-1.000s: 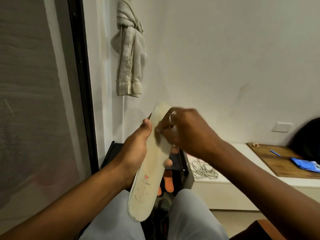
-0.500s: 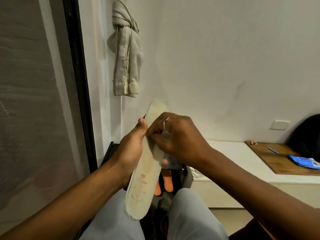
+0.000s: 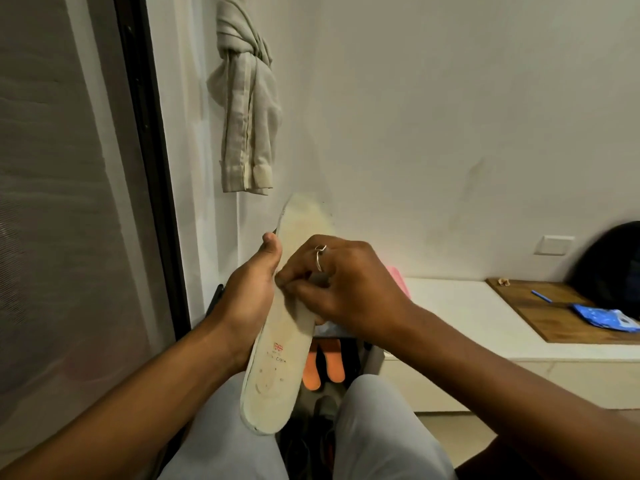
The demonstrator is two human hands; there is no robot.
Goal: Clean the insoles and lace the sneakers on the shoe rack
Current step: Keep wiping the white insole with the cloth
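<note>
I hold a long cream insole [image 3: 273, 368] upright in front of me, heel end down over my lap, toe end up by the wall. My left hand [image 3: 247, 289] grips its left edge from behind, thumb up along the rim. My right hand [image 3: 346, 285], with a ring on one finger, has its fingers curled and pressed on the middle of the insole's face; whatever it pinches there is hidden. Below, between my knees, two orange insoles [image 3: 323, 365] lie on the dark shoe rack [image 3: 218, 296].
A knotted grey cloth [image 3: 247, 109] hangs on the wall above. A white low bench [image 3: 460, 317] runs to the right, bearing a wooden board [image 3: 554, 313], a blue pen [image 3: 541, 296] and a blue packet [image 3: 606, 317]. A dark-framed screen door [image 3: 145, 150] stands left.
My right hand has slid down the insole's face from near the toe towards the middle. The insole and my left hand have stayed about where they were.
</note>
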